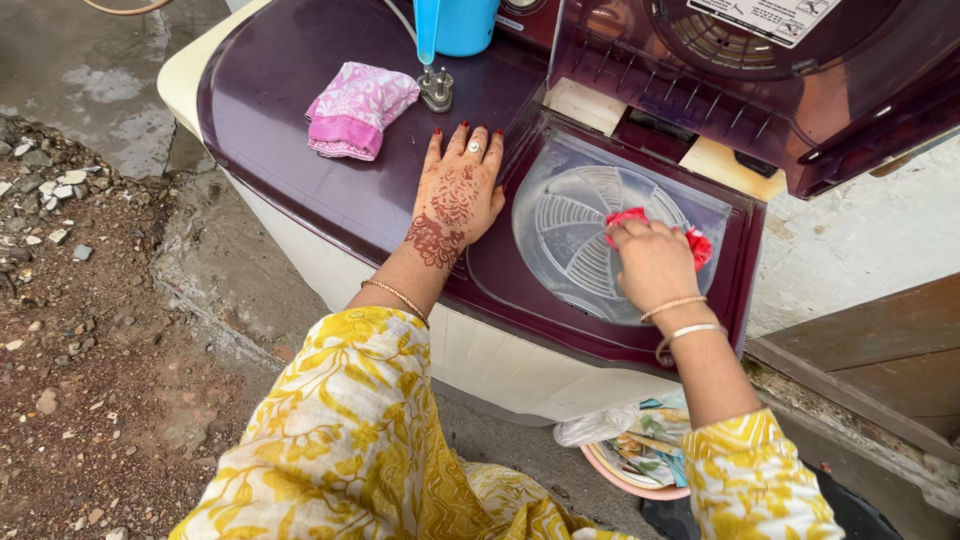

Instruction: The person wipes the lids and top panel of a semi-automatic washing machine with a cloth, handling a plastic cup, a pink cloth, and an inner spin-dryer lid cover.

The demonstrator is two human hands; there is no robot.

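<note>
1. I am looking down at an outdoor spot: wet concrete ground [110, 80] at upper left, loose stones and brown dirt along the left edge, a pale wall at right.
2. A twin-tub washing machine [300, 160] with a dark plum top and cream sides fills the middle. Its raised plum lid [760, 90] stands tilted at upper right, cut off by the frame.
3. On that lid sits a white rectangular label [770, 15] with dark print, slanted and cropped by the top edge; I cannot read it from here.
4. My right hand [655, 262] is curled closed around a red cloth [700, 245], pressing it onto the clear round inner cover [580, 230] of the spin tub. Most of the cloth is hidden under the fingers, so only red bits show at the left and right of the hand and I cannot tell its long axis.
5. My left hand [457, 195] lies flat and open on the plum top, just left of the tub opening, fingers pointing away from me, gripping nothing.
6. A folded pink-and-white patterned cloth [358, 108] rests on the top beyond the left hand, apart from it.
7. Near it, a grey plug [436, 90] lies on the top; a light blue container [462, 25] behind it is cut off at the frame's edge.
8. Below the machine, a pink basin [630, 480] holding a crumpled plastic bag [610, 425] and coloured items is partly hidden by my yellow floral sleeve [750, 480].
</note>
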